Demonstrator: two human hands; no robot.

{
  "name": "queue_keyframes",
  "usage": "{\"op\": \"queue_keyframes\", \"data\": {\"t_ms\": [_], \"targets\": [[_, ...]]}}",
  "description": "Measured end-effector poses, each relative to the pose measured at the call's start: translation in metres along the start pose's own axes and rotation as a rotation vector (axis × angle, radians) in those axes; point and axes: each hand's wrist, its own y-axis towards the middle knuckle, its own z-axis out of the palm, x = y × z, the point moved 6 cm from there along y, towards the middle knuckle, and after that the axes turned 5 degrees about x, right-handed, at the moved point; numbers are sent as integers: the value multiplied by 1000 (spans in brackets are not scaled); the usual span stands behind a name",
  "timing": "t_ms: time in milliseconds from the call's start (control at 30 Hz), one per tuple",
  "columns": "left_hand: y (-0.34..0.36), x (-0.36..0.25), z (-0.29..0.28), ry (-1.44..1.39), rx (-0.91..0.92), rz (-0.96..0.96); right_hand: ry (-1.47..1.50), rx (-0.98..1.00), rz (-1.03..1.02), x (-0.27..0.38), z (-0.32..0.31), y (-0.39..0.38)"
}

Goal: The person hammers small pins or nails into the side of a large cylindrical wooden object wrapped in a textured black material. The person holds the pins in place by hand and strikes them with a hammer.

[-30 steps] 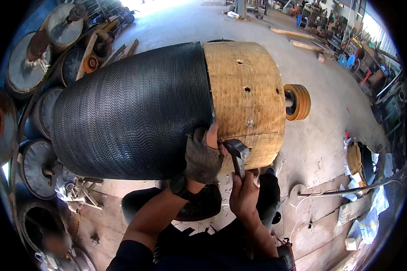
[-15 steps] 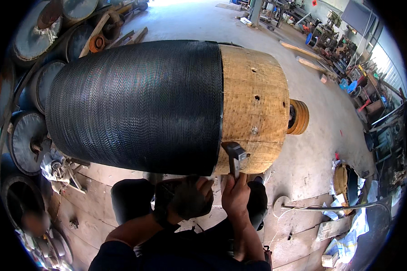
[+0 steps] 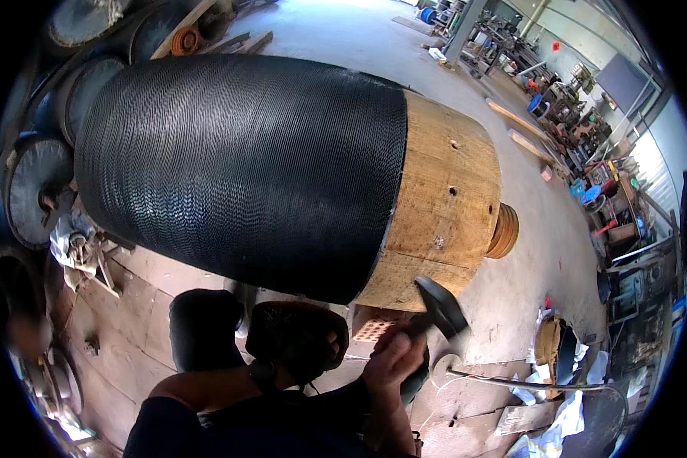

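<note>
A large drum lies across the view, its longer part covered in a black, finely ridged layer [image 3: 244, 168] and its right end bare wood [image 3: 443, 183] with several small holes. My right hand [image 3: 393, 362] grips a hammer [image 3: 443, 309] by the handle, the head raised near the lower edge of the wood. Lower left of it, my left hand [image 3: 298, 340] wears a dark glove and sits close under the drum's near edge. Its fingers look curled, with fingertips showing at the right; whatever they hold is hidden in the dark.
Round metal-ended drums [image 3: 38, 191] are stacked at the left. An orange grooved pulley [image 3: 504, 231] projects from the wooden end. A perforated brick [image 3: 378, 327] lies beneath the drum. A thin rod with a round base [image 3: 446, 370] crosses the lower right; cluttered machinery [image 3: 580, 114] lines the far right.
My right hand has turned the hammer over to the right and lowered slightly. The left hand shifted a little left. The whole view has tilted, so the drum now slopes down rightward.
</note>
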Motion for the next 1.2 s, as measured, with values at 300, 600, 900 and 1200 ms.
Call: {"op": "queue_keyframes", "data": {"t_ms": [300, 600, 900, 1200], "targets": [[18, -8, -14, 650, -259, 10, -283, 169, 148, -26, 6, 2], [10, 5, -19, 124, -169, 35, -502, 180, 119, -44, 15, 17], [2, 1, -23, 69, -210, 71, -969, 150, -416, -18, 13, 7], [13, 6, -32, -142, -42, -14, -235, 33, -136, -19, -4, -1]]}}
